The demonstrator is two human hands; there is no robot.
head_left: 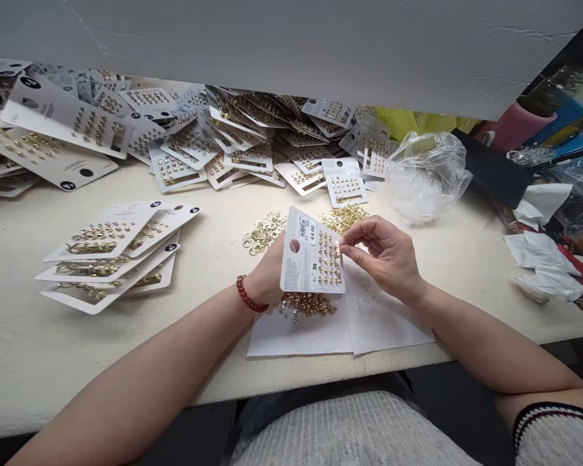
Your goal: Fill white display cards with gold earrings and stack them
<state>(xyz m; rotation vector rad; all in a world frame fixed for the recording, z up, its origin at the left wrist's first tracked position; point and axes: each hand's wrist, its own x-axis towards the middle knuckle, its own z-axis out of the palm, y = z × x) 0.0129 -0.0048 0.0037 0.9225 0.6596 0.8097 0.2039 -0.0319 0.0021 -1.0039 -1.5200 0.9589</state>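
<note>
My left hand (271, 272), mostly behind it, holds up a white earring card (298, 265) with a price label and rows of small gold pieces. At the card's right edge, my right hand (383, 255) pinches thumb and forefinger together; what is between them is too small to make out. Below the card lies a heap of tiny gold pieces (311, 304) on white paper (388, 323). Behind my hands are a pile of gold rings (265, 233) and another gold pile (344, 217).
Stacked earring cards (116, 252) lie at left. Many more cards (252, 129) heap along the back, beneath a large white panel (291, 45). A clear plastic bag (425, 178), crumpled tissues (544, 265) and a pink container (519, 126) stand at right.
</note>
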